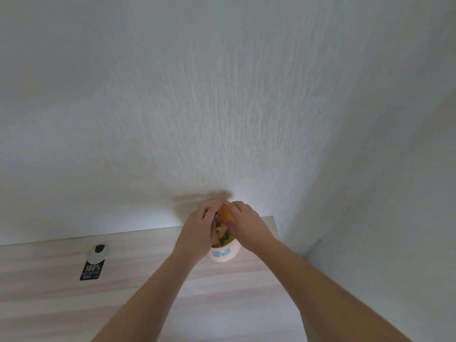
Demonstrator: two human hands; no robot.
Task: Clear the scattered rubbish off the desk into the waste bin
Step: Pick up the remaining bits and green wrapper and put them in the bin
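A small white waste bin (223, 255) with a blue label stands on the wooden desk (148, 292), close to the wall. It is stuffed with rubbish (223, 235) in tan and green bits. Both my hands are over its mouth. My right hand (246, 220) curls its fingers over an orange piece of rubbish (225, 214) at the top of the bin. My left hand (199, 228) sits against the bin's left side with its fingers bent down among the rubbish, and its fingertips are hidden there.
A black tag (91, 269) printed "100%" lies on the desk to the left, with a white round piece (98, 251) at its top. The white wall runs along the desk's far edge. The desk's right edge (283, 267) is near the bin.
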